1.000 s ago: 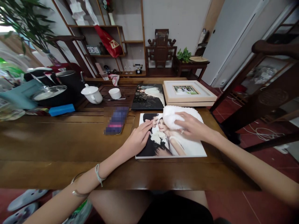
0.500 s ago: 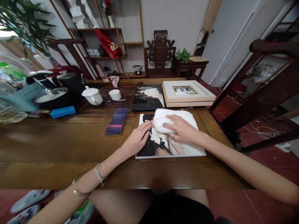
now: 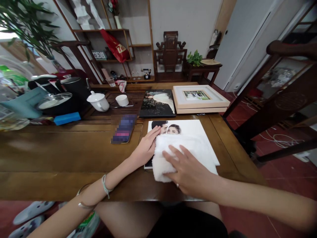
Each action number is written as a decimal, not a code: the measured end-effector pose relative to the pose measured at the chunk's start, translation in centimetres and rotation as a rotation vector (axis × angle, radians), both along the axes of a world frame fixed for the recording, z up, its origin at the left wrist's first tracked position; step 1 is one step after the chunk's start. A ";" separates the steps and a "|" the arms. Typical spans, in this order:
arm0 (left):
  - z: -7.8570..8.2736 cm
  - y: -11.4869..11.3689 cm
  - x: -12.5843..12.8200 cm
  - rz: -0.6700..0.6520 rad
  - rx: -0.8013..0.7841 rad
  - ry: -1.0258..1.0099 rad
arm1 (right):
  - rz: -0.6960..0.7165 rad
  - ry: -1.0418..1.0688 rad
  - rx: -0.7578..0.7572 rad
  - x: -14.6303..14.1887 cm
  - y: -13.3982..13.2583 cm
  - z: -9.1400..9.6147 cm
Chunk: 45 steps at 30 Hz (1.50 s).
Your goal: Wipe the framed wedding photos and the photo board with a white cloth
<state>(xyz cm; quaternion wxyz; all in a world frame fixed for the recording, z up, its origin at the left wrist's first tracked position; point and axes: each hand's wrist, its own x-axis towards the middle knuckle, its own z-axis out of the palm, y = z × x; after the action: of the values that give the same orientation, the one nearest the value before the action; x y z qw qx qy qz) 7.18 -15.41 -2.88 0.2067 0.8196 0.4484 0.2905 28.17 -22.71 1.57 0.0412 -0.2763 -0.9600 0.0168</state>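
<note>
A fluffy white towel (image 3: 160, 155) is under my right hand (image 3: 189, 170), whose fingers press into its folds. It covers the lower part of a white-edged photo panel (image 3: 192, 126) lying on the table and hangs a little past the panel's near edge. Two printed people's heads show above the cloth. Along the panel's left side my left hand (image 3: 146, 147) rests flat, fingers stretched out and fingertips on the print, right beside the towel.
Behind the panel lie a dark photo panel (image 3: 157, 104) and a stack of pale wooden frames (image 3: 200, 99). A phone (image 3: 124, 129) is left of my left hand. Farther left stand a white cup (image 3: 122, 100), a lidded white pot (image 3: 97, 101) and a blue block (image 3: 66, 118).
My right hand has drawn the towel from the panel's upper part toward me, over its near edge. The printed heads are now uncovered. My left hand stays nearly in place.
</note>
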 end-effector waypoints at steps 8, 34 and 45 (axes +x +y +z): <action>-0.5 -0.4 0.2 0.033 -0.020 0.009 | -0.160 0.019 0.030 0.8 7.2 0.3; -0.3 0.1 -0.3 0.011 -0.062 0.011 | -0.206 -0.107 0.312 -3.4 0.0 -0.7; -0.7 0.0 -0.2 -0.008 0.008 0.075 | -0.045 0.060 -0.031 0.9 2.0 0.3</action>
<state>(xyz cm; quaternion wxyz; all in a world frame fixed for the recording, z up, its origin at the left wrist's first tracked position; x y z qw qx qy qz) 6.99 -15.43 -3.54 0.1874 0.8326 0.4514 0.2605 29.11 -20.67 1.88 0.0660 -0.2979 -0.9515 0.0388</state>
